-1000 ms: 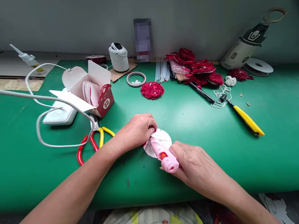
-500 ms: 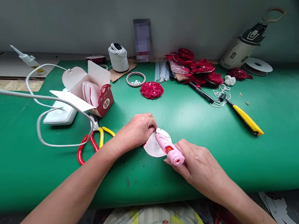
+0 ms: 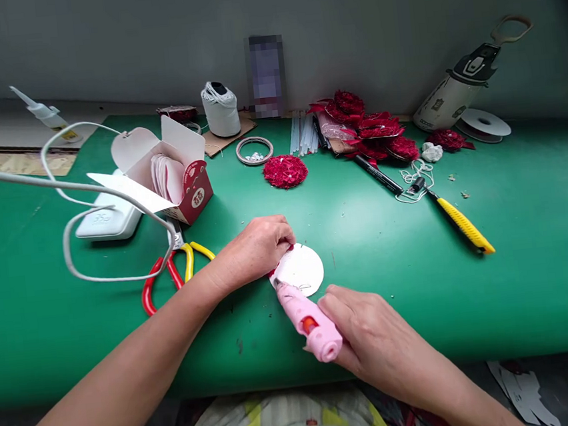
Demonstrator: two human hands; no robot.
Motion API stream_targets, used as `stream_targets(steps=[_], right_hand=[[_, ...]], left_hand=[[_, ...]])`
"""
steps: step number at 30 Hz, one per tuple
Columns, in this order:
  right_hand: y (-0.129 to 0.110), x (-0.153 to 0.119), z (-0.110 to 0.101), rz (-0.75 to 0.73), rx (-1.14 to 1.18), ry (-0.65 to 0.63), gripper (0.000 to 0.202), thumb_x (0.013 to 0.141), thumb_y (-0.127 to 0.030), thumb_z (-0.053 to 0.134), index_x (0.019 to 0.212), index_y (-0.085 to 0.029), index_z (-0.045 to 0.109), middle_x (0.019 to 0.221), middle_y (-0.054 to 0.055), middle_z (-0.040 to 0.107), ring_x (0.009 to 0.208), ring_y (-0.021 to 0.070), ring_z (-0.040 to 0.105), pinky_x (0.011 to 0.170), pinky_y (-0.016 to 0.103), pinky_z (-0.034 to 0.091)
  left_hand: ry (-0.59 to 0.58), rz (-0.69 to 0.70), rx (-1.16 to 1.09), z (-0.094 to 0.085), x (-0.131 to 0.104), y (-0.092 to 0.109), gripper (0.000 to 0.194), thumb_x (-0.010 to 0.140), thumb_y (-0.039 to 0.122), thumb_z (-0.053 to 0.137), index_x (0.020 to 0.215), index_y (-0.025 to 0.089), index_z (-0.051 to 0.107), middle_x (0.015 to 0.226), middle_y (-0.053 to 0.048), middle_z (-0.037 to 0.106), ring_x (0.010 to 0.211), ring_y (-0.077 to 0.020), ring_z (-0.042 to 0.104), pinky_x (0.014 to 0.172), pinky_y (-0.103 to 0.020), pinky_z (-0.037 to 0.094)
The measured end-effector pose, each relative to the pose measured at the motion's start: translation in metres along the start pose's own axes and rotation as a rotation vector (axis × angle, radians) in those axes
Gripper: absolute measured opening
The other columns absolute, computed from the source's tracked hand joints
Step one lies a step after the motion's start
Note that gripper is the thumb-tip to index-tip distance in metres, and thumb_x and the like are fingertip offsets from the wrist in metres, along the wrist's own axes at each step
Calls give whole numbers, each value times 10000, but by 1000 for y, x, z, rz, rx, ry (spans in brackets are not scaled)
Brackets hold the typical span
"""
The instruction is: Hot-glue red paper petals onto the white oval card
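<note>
My right hand [image 3: 368,325] is wrapped round a pink glue gun [image 3: 310,321]. The gun's nozzle points up and left, at the lower left edge of a round white disc [image 3: 302,268] lying on the green table. My left hand [image 3: 262,245] is closed at the disc's upper left edge, with a bit of red material showing by its fingertips and along the rim. Its fingers hide most of what they pinch. Just behind the disc lies a red tinsel-like rosette [image 3: 285,171].
Scissors [image 3: 178,263] and an open box of paper discs [image 3: 196,191] stand left. Behind are a string spool [image 3: 220,108], a tape roll [image 3: 254,150] and glue sticks [image 3: 304,134]. Right are more red rosettes [image 3: 379,127], a marker [image 3: 379,175], a yellow-handled cutter [image 3: 466,225] and a bottle [image 3: 448,97].
My right hand has brought the glue gun down and left, its nozzle passing from the disc's top to its lower left edge. My left hand stays at the disc's edge.
</note>
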State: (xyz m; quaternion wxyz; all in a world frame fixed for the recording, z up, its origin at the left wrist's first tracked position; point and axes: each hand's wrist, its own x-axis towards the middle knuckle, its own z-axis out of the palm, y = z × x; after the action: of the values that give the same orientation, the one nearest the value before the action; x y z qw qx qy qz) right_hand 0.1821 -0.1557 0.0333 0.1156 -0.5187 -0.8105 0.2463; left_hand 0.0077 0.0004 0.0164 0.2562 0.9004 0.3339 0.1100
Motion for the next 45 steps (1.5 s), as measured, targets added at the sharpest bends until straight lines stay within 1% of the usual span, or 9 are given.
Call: stream_targets(steps=[5, 9, 13, 17, 21, 24, 28, 38, 45], right_hand=[[8, -22, -9, 30, 174, -26, 268, 929, -350, 591, 756, -207, 445, 740, -16, 516, 633, 132, 441, 569, 274, 301], [31, -43, -9, 96, 590, 150, 246, 933, -419, 564, 824, -198, 557, 786, 39, 587, 670, 160, 521, 587, 279, 401], [62, -56, -6, 158, 1137, 260, 422, 905, -572, 521, 1008, -187, 660, 839, 102, 664, 576, 168, 557, 417, 251, 376], [82, -50, -15, 164, 1313, 498, 462, 844, -632, 566, 953, -197, 676, 770, 79, 655, 533, 148, 544, 426, 252, 431], [90, -43, -23, 303, 1176, 512, 405, 867, -571, 586, 958, -186, 671, 790, 77, 656, 543, 139, 548, 442, 243, 442], [84, -37, -25, 374, 979, 285, 333, 882, -500, 610, 924, -176, 672, 697, 42, 601, 506, 119, 483, 408, 222, 365], [65, -20, -31, 229, 759, 87, 288, 921, -452, 562, 1005, -201, 674, 670, 17, 569, 551, 131, 463, 464, 232, 368], [44, 6, -26, 213, 360, 25, 376, 965, -435, 495, 699, -224, 335, 651, -52, 398, 548, 110, 333, 518, 261, 267], [34, 7, -32, 207, 337, 20, 282, 971, -433, 479, 788, -226, 538, 719, -11, 553, 593, 139, 459, 560, 264, 353]], left_hand=[[-3, 5, 5, 1, 0, 0, 216, 799, 17, 538, 785, 132, 721, 872, -56, 690, 772, -147, 638, 752, -250, 469], [-5, 13, 8, 2, 0, -1, 208, 802, 22, 542, 788, 133, 717, 872, -57, 686, 777, -153, 638, 747, -254, 466], [-14, 35, -5, 2, -1, -2, 196, 823, 44, 544, 788, 142, 710, 882, -56, 676, 780, -151, 636, 748, -250, 467], [-23, 81, -32, 3, -3, -3, 178, 848, 64, 541, 818, 147, 696, 908, -58, 667, 806, -150, 626, 765, -248, 464], [3, 101, -33, 4, -4, -3, 154, 850, 61, 536, 834, 148, 661, 879, -49, 652, 782, -145, 600, 742, -244, 453], [15, 92, -30, 3, -4, -1, 155, 844, 57, 537, 888, 149, 654, 884, -45, 655, 775, -145, 595, 731, -244, 451], [1, 85, -30, 2, -5, 2, 257, 864, 77, 515, 1066, 154, 654, 952, -57, 663, 852, -163, 616, 778, -263, 465], [-100, -33, 100, -10, -15, 14, 379, 878, 239, 500, 1236, 195, 615, 1079, -86, 600, 1029, -249, 572, 895, -381, 471], [-137, -100, 126, -5, -19, 21, 622, 766, 165, 549, 1374, 265, 464, 1124, -79, 529, 1047, -275, 521, 833, -400, 481]])
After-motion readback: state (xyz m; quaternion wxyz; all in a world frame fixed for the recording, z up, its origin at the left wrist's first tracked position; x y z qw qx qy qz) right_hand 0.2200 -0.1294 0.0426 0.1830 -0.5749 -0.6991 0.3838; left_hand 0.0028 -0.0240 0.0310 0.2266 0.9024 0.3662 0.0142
